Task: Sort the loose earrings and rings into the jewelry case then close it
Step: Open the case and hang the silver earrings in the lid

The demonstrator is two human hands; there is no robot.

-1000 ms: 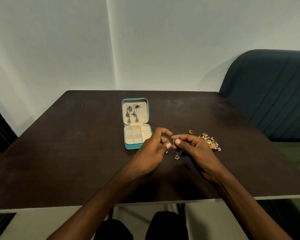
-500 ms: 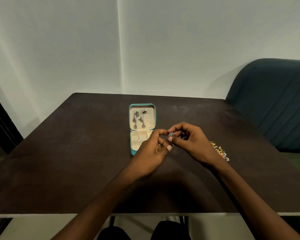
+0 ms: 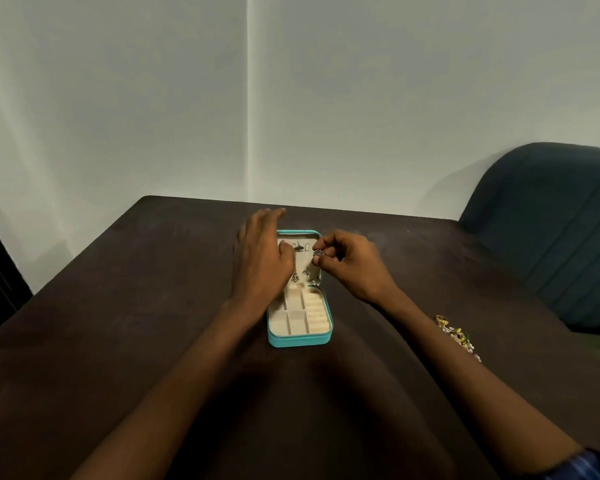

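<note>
Half a second ago both your hands were together in front of the jewelry case (image 3: 299,306), working on one small silver earring (image 3: 317,252). Now they have separated and moved up to the raised lid. Your right hand (image 3: 352,268) pinches the earring between thumb and fingertips, just in front of the right part of the lid panel. Your left hand (image 3: 262,258) has gone to the left side of the lid; its fingers are stretched behind the top edge and the thumb lies on the cream panel, so it grips nothing and seems only to steady the lid.

This means, I think, that the earring is ready and the step in hand is to hang it on the panel, beside the dangling earrings (image 3: 300,273) that already are there. The tray compartments below look empty.

The task is far from finished: a loose pile of jewelry (image 3: 456,336) lies on the table (image 3: 118,306), well apart to the right, and the case is open.
</note>
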